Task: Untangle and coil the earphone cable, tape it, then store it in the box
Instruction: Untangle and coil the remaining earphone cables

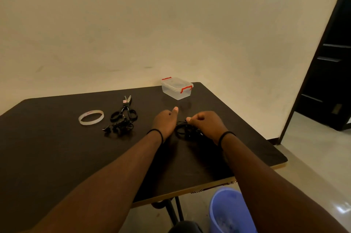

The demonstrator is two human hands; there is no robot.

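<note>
**Both hands at a tangled earphone cable on the dark tabletop**

Head view: a black tangled earphone cable [187, 131] lies on the dark tabletop [57, 156], between the two hands and partly under the right one. The right hand [206, 123] has its fingers curled, with thumb and fingertips pinching a strand at the upper edge of the tangle. The left hand [166, 118] sits just beside the cable on its left, fingers curled under and the thumb stuck out forward; whether it grips any strand cannot be told. Each wrist wears one thin black band.

A second black cable bundle [118, 127] lies well apart to the left. Just behind it is one pair of black-handled scissors [124, 111], and left of those one roll of clear tape [91, 117], lying flat. One clear plastic box [177, 88] with two red latches, lid on, stands near the tabletop's far edge, beyond the hands. One blue bucket [229, 211] stands on the floor below the near edge.
</note>
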